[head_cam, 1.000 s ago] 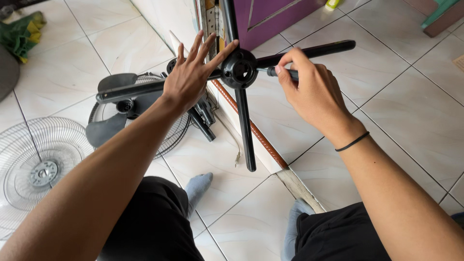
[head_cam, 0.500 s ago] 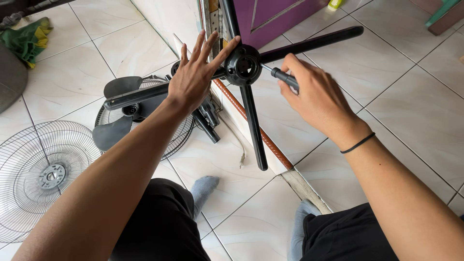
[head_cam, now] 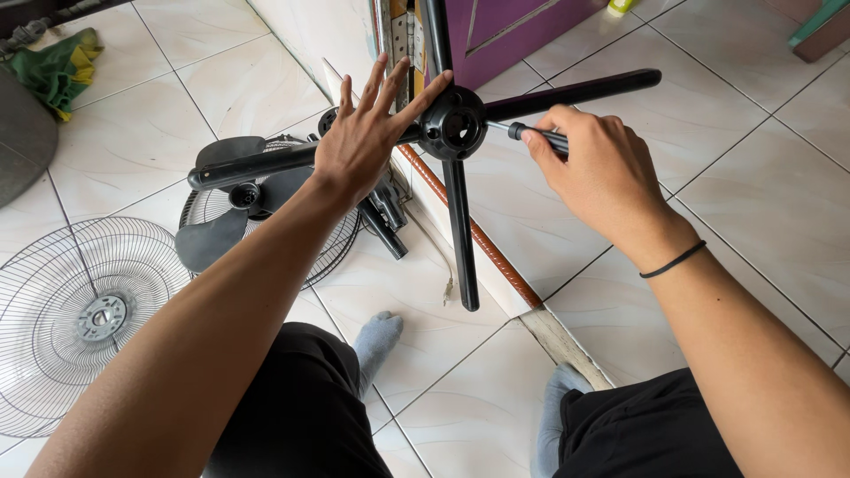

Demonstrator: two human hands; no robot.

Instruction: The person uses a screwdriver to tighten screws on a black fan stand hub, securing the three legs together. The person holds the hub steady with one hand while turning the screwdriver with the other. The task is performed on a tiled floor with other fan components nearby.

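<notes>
Both forearms are bare from the edge of the view down to the hands, with no sleeves showing. The left hand (head_cam: 361, 142) carries no ring, watch or band. The right hand (head_cam: 602, 173) is likewise plain, but a thin black band (head_cam: 673, 260), like a hair tie or cord, circles the wrist just behind it. The fingers (head_cam: 382, 81) have short, unpainted nails. Lower in the view, the legs are covered in black cloth (head_cam: 301, 407), either shorts or trousers, loose and unpatterned. Each foot wears a light blue-grey sock: the left sock (head_cam: 376, 338) and the right sock (head_cam: 549, 416).
</notes>
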